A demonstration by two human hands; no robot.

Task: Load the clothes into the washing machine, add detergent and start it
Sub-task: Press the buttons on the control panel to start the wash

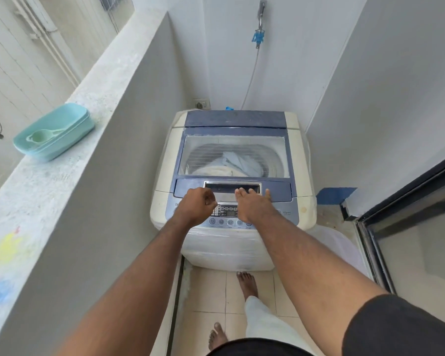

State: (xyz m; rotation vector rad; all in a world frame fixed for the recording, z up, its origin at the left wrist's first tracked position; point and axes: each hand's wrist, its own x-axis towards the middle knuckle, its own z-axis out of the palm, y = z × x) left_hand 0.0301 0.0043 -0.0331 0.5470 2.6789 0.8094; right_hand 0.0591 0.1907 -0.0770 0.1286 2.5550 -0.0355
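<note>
A cream and blue top-loading washing machine (pixel 301 160) stands in a narrow alcove with its glass lid (pixel 234 140) down. Light blue and white clothes (pixel 238 163) show through the glass inside the drum. My left hand (pixel 195 205) hovers with curled fingers over the left side of the control panel (pixel 228 213) and holds nothing. My right hand (pixel 253 204) lies flat with straight fingers, its tips on the lid's silver handle recess (pixel 221 186). A teal detergent tub (pixel 54 132) with a pale green scoop (pixel 40 136) in it sits on the left ledge.
A grey parapet wall with a speckled ledge (pixel 93 104) runs along the left. A tap with a blue hose fitting (pixel 258 38) hangs on the back wall. A sliding glass door frame (pixel 385 227) lines the right. My bare feet stand on the tiled floor (pixel 208 296).
</note>
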